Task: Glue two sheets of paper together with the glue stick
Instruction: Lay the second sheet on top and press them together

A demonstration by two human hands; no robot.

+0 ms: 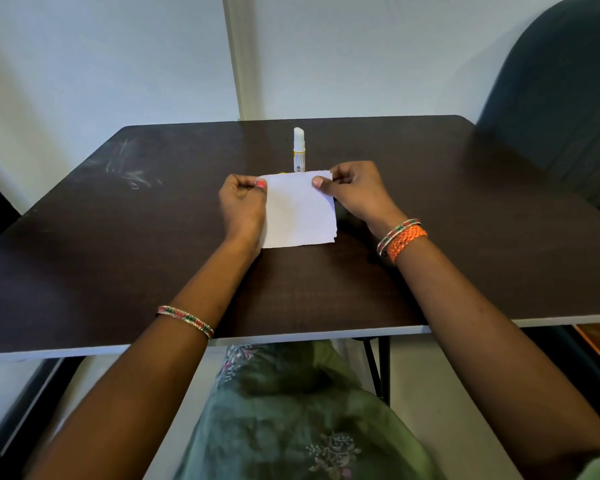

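Note:
A white sheet of paper [298,213] is held over the middle of the dark table [118,237]. A second sheet's edge shows along its right and bottom sides, lying right under it. My left hand [244,206] pinches the paper's far left corner between thumb and fingers. My right hand [355,192] pinches the far right corner the same way. Just behind the paper stands the glue stick [299,148], upright, uncapped, with its white glue exposed. A small yellow thing, maybe its cap [283,173], peeks out behind the paper's far edge.
A dark padded chair [561,98] stands at the table's far right corner. A white wall runs close behind the table. The table's near edge crosses above my lap. Pale scuff marks lie on the table's far left.

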